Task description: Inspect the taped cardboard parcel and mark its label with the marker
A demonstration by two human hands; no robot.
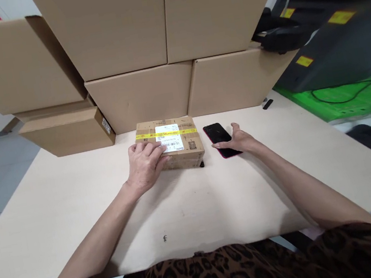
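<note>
A small taped cardboard box with a white shipping label and yellow tape sits on the table. My left hand grips its left front corner, fingers curled over the top and thumb along the front edge. To the right of the box, a black smartphone with a red edge lies screen up. My right hand is over the phone's right side, its thumb across the screen and index finger stretched apart. The remaining right fingers are hidden. Something small and black pokes out at the box's right front corner.
Large cardboard cartons are stacked along the back of the pale table. A flatter carton stands at the back left. Behind on the right are a small black object, dark grey equipment and a green surface with a cable.
</note>
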